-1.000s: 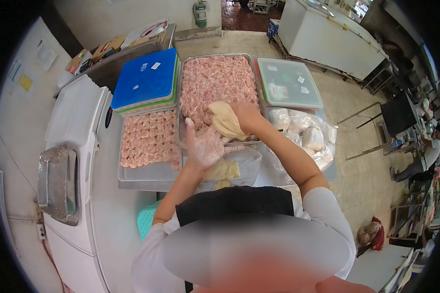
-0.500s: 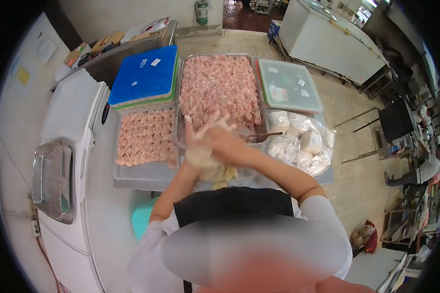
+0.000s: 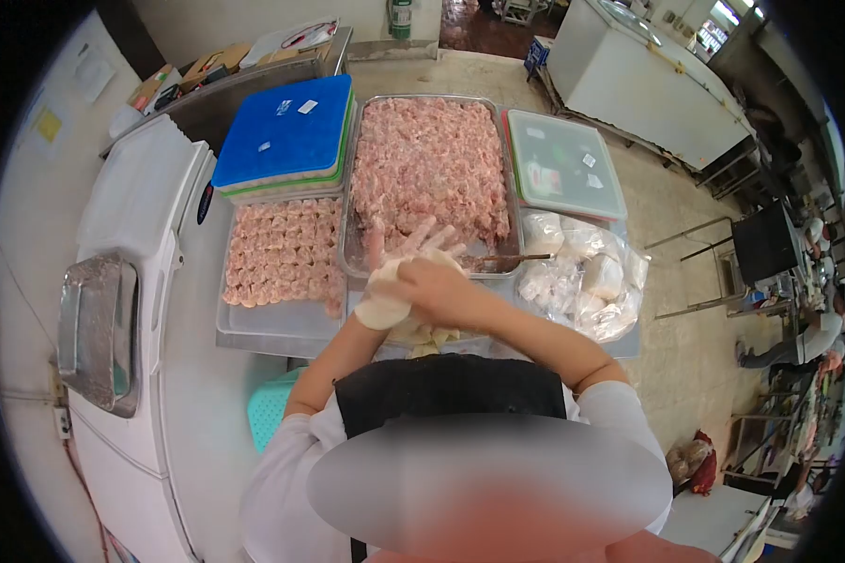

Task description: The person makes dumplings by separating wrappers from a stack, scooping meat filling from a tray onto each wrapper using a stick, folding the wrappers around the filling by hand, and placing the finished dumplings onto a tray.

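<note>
Where the hands meet: the left hand (image 3: 430, 244) is spread palm up, its fingers apart and smeared pale, over the near edge of the metal tray (image 3: 510, 178); the right hand (image 3: 432, 291) bends across it, touching the pale dough (image 3: 382, 311), though I cannot tell whether its fingers pinch it.
Pale dough: thin, soft, round-edged, draped on the left palm and wrist.
Metal tray: shiny, rectangular, full of coarse, lumpy pink minced meat (image 3: 432, 155); a slim brown handle (image 3: 537, 256) crosses the near right rim.
Plastic tray: translucent and flat (image 3: 272, 322), with small round meat pieces (image 3: 282, 249) in tight rows.
Bags: crinkled clear plastic (image 3: 591, 277) around rounded white bundles.
Lids: smooth blue lid (image 3: 282, 141), cloudy green-tinted lid (image 3: 568, 169); both bear white stickers, print too small to read.
White cabinet: dark oval badge (image 3: 206, 202), lettering illegible.
</note>
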`<state>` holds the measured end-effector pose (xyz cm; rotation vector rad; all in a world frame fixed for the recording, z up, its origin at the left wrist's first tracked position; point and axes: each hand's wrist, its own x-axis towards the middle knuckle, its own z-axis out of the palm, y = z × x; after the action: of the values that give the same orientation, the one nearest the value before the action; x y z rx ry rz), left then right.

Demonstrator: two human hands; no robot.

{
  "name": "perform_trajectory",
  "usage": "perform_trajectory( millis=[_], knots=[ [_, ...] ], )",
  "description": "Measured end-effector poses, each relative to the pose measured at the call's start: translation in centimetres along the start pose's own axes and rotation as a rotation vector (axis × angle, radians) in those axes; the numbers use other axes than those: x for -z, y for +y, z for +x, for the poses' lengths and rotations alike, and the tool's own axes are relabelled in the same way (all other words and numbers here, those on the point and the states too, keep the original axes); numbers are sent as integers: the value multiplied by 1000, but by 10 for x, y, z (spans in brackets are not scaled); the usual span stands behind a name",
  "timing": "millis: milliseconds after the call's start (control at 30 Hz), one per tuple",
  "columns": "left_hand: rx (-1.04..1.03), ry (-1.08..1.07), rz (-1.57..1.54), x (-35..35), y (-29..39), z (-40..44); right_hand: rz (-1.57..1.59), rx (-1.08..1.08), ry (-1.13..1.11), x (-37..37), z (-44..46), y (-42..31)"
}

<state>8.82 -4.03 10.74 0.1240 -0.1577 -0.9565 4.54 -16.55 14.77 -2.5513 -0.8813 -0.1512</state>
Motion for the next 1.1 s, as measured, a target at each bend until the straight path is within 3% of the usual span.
perform_trajectory(
  millis=[67, 167, 233, 267, 333, 367, 433, 467, 533, 567, 600, 633, 667, 733, 767, 833, 867, 967, 1000, 1100],
  knots=[
    [-91, 127, 66, 9, 0, -1, 363, -45, 61, -2, 3, 39],
    [-82, 205, 69, -10, 0, 2, 152, -332, 179, 28, 4, 63],
    [-122, 235, 123, 3, 0, 7, 185, -271, 143, 16, 6, 41],
    [-48, 47, 262, 13, 5, 10, 104, -108, 180, 16, 0, 2],
    [12, -67, 33, -37, -12, 4, -139, -292, 114, -27, 16, -13],
    [42, -129, -76, -55, -16, 4, -305, -635, 11, -89, 30, 11],
    [23, 15, 28, -31, -7, 3, -18, -596, 24, -65, 20, 46],
    [2, 36, 54, -31, -7, 3, 407, -189, 152, 3, 2, 66],
    [56, -12, 50, -41, -6, 1, 136, -398, 72, 27, -7, 66],
    [9, 95, 101, -34, -5, 0, -4, -497, 29, 38, -6, 64],
    [-43, 200, 150, -21, -5, 1, -57, -479, -76, 39, 2, 41],
    [-93, 312, 195, -13, -7, 0, -34, -259, -23, 23, -3, 25],
    [-54, 233, 140, -19, -12, -3, -6, -41, 28, 5, -11, 8],
    [24, 80, 33, -39, -20, -8, 140, 134, 173, 1, -13, -6],
    [-7, 107, 21, -32, -19, -8, 152, 125, 178, -16, -13, 14],
    [-66, 153, 1, -16, -13, -3, 156, -152, 147, 5, -12, 47],
    [-41, 210, 159, -36, -13, -10, 154, -286, 132, 14, -11, 55],
    [-102, 249, 30, -23, -16, -8, -33, -262, -127, 54, -13, 18],
    [4, 99, -43, -29, -17, -6, -55, -173, -169, 27, -16, 17],
    [-39, 40, 333, -41, -22, -11, 100, 103, -24, 16, -22, -19]
  ],
)
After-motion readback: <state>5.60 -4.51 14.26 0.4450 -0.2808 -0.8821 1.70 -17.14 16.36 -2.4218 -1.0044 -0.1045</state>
